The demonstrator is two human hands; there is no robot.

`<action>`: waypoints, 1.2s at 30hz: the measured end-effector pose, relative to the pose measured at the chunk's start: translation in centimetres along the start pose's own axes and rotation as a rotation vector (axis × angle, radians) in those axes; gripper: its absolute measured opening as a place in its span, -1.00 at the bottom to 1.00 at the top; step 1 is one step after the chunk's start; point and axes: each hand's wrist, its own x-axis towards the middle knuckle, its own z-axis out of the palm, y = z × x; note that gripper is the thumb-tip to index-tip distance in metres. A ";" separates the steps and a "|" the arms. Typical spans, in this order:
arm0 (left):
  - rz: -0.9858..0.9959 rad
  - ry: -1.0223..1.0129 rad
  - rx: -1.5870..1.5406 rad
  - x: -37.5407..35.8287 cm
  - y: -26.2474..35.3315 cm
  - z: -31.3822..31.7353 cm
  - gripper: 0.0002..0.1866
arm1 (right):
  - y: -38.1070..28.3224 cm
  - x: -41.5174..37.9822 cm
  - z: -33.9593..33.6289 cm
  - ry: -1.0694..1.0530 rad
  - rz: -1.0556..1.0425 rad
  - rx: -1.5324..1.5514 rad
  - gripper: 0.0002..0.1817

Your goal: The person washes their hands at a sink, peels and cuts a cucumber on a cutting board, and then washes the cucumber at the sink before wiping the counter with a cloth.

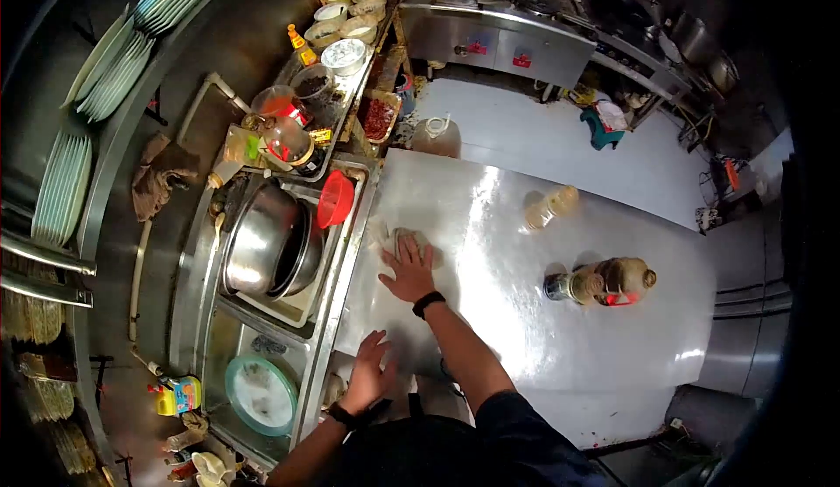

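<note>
My right hand (pixel 409 270) lies flat with spread fingers on a pale, wrinkled cloth (pixel 382 235), pressed against the steel table (pixel 472 303) near its left side. Part of the cloth is hidden under the fingers. Lower down, my left hand (pixel 366 382) hovers by the table's near left corner, its fingers apart and nothing in it. On the table to the right, a clear jar with yellowish contents (pixel 553 208) stands alone. Farther right, a small dark-based jar (pixel 573 287) is beside a large round bottle with a red label (pixel 626 281).
Left of the table, a sink unit holds steel bowls (pixel 261 238), a red plastic basket (pixel 336 199) and a green-rimmed basin (pixel 262 394). Bottles (pixel 289 143) and seasoning tubs (pixel 343 56) crowd the shelf beyond. Stacked plates (pixel 63 189) line the left rack. A stove counter (pixel 499 45) stands at the back.
</note>
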 end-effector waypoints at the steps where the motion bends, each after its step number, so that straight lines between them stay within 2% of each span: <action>1: 0.008 -0.002 -0.020 0.0 0.6 -0.2 -0.63 | 0.2 -1.9 -0.6 -0.024 0.028 0.033 -0.31; 4: 0.073 -0.053 -0.009 -0.4 0.1 0.4 -0.64 | 2.2 -7.1 -2.0 0.022 0.164 0.026 -0.30; 5: 0.126 -0.058 -0.053 -0.5 -0.1 0.5 -0.66 | 3.0 -9.3 -2.1 0.112 0.208 -0.024 -0.28; 8: 0.175 -0.111 -0.081 -1.5 0.1 0.2 -0.67 | 4.6 -14.5 -4.1 -0.058 0.534 0.004 -0.19; 10: 0.185 -0.121 -0.128 -2.5 -0.3 0.1 -0.68 | 4.1 -17.2 -5.3 -0.085 0.680 0.036 -0.16; 13: 0.249 -0.107 -0.118 -3.9 -2.4 0.7 -0.69 | 2.0 -19.2 -4.0 -0.038 0.743 0.012 -0.09; 14: 0.255 -0.102 -0.113 -4.3 -2.8 0.2 -0.69 | 0.9 -19.5 -3.0 -0.035 0.751 -0.005 -0.07; 16: 0.273 -0.096 -0.094 -4.9 -3.1 -0.8 -0.70 | -1.2 -19.4 -1.0 -0.048 0.627 0.004 -0.01; 18: 0.191 -0.117 -0.074 -5.4 -3.0 -1.9 -0.71 | -3.0 -19.3 2.2 -0.009 0.400 -0.048 -0.04; 20: 0.196 -0.141 -0.079 -5.9 -1.7 -3.1 -0.71 | -5.7 -19.1 3.1 0.010 0.215 -0.036 -0.14; 22: 0.207 -0.159 -0.085 -5.6 -1.5 -3.1 -0.71 | -7.4 -19.4 3.0 -0.108 0.122 -0.213 -0.28; 23: 0.209 -0.179 -0.054 -5.9 -1.9 -2.8 -0.70 | -7.8 -19.9 2.8 -0.018 0.105 -0.140 -0.38; 27: 0.282 -0.194 0.060 -5.7 -0.7 -1.6 -0.70 | -5.9 -21.7 4.1 0.122 0.077 0.008 -0.40; 31: 0.328 -0.191 0.036 -5.4 2.2 1.4 -0.71 | -1.8 -24.3 2.0 0.131 0.156 -0.046 -0.42; 36: 0.329 -0.296 0.063 -6.1 7.7 8.1 -0.68 | 6.5 -30.5 -1.5 0.227 0.320 -0.132 -0.42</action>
